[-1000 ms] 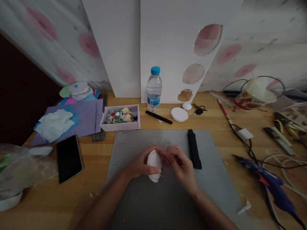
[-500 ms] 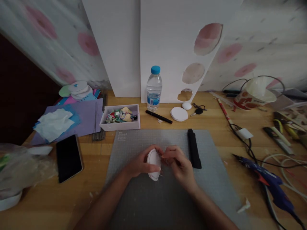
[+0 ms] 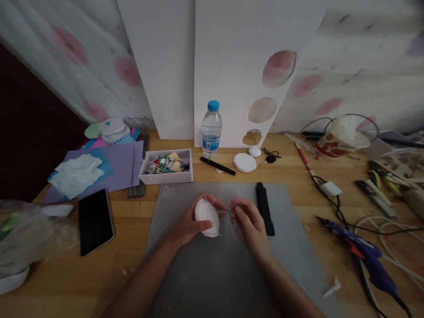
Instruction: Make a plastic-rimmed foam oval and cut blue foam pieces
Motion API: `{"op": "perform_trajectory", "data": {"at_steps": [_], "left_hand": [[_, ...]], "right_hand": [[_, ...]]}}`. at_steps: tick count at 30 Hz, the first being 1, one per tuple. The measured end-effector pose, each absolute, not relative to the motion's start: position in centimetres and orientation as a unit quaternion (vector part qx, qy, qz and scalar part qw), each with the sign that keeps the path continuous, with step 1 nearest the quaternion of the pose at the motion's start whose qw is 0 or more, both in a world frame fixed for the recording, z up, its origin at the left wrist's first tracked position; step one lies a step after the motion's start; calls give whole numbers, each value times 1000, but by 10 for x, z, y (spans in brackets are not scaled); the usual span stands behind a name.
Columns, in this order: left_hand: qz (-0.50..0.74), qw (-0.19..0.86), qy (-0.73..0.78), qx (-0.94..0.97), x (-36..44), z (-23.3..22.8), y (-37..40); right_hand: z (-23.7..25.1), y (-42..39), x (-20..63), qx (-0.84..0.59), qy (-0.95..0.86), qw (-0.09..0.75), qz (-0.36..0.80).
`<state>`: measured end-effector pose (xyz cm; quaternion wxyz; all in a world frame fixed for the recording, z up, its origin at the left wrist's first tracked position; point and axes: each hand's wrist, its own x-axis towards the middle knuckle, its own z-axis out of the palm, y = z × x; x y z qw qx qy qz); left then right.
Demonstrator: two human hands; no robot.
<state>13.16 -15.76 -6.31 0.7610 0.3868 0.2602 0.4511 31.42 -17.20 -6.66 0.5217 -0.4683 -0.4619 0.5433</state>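
My left hand grips a white round disc with rough edges, thumb across its front face and fingers behind. The disc is tilted, its face partly toward me. To its right, my right hand is closed in a pinch, apart from the disc. Whatever sits between its fingertips is too small and blurred to name. Both hands are above a grey cutting mat. A black narrow pouch-like object lies on the mat just beyond my right hand.
Behind the mat are a box of scraps, a water bottle, a black pen, another white disc and a key. A phone lies left; a blue glue gun with cables lies right.
My right hand has moved away from the disc, opening a gap between them. The left hand has turned the disc so more of its face shows. The view has shifted slightly.
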Motion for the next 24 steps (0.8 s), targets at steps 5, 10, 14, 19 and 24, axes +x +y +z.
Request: {"op": "perform_trajectory", "data": {"at_steps": [5, 10, 14, 19, 24], "left_hand": [[486, 733, 267, 395, 131, -68, -156], [433, 664, 324, 516, 126, -68, -156], [345, 587, 379, 626, 116, -59, -157], [295, 421, 460, 724, 102, -53, -164], [297, 292, 487, 768, 89, -57, -179]], "right_hand": [[-70, -168, 310, -450, -480, 440, 611], [-70, -167, 309, -467, -494, 400, 615], [-66, -163, 319, -487, -524, 377, 588], [-59, -164, 332, -514, -596, 354, 506], [-62, -172, 356, -564, -642, 406, 322]]}}
